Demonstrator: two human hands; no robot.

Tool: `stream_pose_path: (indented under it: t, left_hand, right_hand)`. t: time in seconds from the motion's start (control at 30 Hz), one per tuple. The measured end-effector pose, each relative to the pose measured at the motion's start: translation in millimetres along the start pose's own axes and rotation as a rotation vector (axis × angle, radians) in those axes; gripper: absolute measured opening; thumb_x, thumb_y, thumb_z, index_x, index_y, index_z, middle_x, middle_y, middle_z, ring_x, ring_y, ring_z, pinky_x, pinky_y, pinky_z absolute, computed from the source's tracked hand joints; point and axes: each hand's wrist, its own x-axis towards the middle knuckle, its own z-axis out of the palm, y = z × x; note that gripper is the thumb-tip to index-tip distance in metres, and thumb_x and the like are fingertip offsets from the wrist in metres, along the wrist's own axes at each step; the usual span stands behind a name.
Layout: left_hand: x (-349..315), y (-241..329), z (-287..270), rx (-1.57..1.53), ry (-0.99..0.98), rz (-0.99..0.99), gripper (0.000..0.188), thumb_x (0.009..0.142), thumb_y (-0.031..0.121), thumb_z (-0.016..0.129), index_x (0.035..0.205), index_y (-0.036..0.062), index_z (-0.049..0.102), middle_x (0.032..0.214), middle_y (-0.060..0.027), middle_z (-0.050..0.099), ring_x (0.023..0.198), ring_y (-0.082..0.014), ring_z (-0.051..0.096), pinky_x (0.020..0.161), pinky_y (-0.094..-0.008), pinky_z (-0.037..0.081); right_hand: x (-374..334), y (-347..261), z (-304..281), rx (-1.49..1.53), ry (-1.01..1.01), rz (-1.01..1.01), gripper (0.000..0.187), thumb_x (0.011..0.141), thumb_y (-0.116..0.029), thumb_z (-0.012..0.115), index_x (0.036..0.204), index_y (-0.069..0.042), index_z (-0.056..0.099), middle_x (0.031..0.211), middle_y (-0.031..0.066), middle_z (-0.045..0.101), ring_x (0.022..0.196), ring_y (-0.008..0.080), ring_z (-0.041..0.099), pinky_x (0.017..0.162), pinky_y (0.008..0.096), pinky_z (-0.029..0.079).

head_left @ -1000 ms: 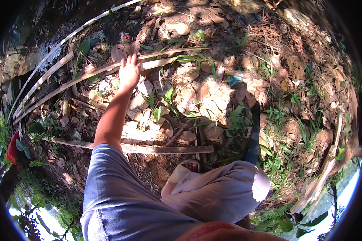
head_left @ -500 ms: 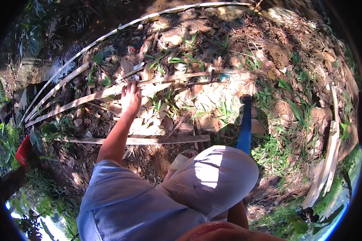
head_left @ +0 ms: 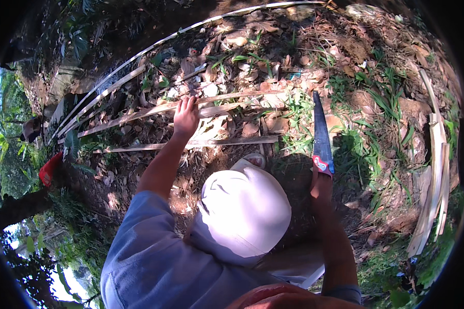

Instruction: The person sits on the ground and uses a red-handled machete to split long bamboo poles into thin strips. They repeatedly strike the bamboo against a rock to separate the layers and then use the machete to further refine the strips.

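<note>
My right hand is wrapped round the handle of a hand saw, which has a red and white patch by the grip. Its long dark blade points away from me, over leaves and grass. At the left, my left hand lies across a long, thin wooden strip, fingers close together over it; the fingertips' undersides are hidden. A shorter piece of wood lies just right of that hand. Nearer to me, another flat strip passes beneath my left forearm. The saw blade is apart from the wood.
A long pale strip curves along the far side, with another strip inside it. Several split wood lengths lie at the far right. A red object is at the left. Dry leaves and grass cover much of the ground.
My view has shifted. My right hand and the saw's handle, hidden behind my knee before, now show. My left hand stays at the strip, its fingers closer together.
</note>
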Motion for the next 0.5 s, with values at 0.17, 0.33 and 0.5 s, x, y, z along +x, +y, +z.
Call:
stream_pose_path:
  t: [0.17,0.33,0.5]
  left_hand:
    - [-19,19,-22,0.052,-0.054,-0.017,0.055,0.098,0.022,0.055,0.147,-0.0026,0.055,0.150,-0.0179,0.051,0.142,-0.0362,0.046,0.123,-0.0502,0.033]
    - [-17,38,-56,0.110,-0.046,-0.085,0.079,0.087,0.027,0.069,0.157,0.0008,0.044,0.149,-0.0149,0.050,0.141,-0.0311,0.046,0.121,-0.0480,0.033]
    - [7,53,-117,0.029,0.259,-0.003,0.051,0.082,0.022,0.071,0.129,0.0017,0.068,0.142,-0.0140,0.055,0.132,-0.0318,0.051,0.114,-0.0515,0.039]
  right_hand:
    - [-43,-35,-67,-0.061,-0.017,-0.059,0.077,0.091,-0.007,0.059,0.163,-0.004,0.033,0.129,0.0234,0.063,0.119,0.0401,0.061,0.102,0.0502,0.047]
    - [-114,-35,-22,-0.176,0.169,-0.045,0.078,0.094,-0.011,0.058,0.166,-0.008,0.028,0.148,0.0220,0.056,0.133,0.0362,0.055,0.112,0.0487,0.043]
    - [-162,-17,47,0.060,0.129,0.235,0.067,0.105,-0.021,0.053,0.167,-0.016,0.028,0.153,0.0235,0.050,0.138,0.0426,0.051,0.112,0.0503,0.045]
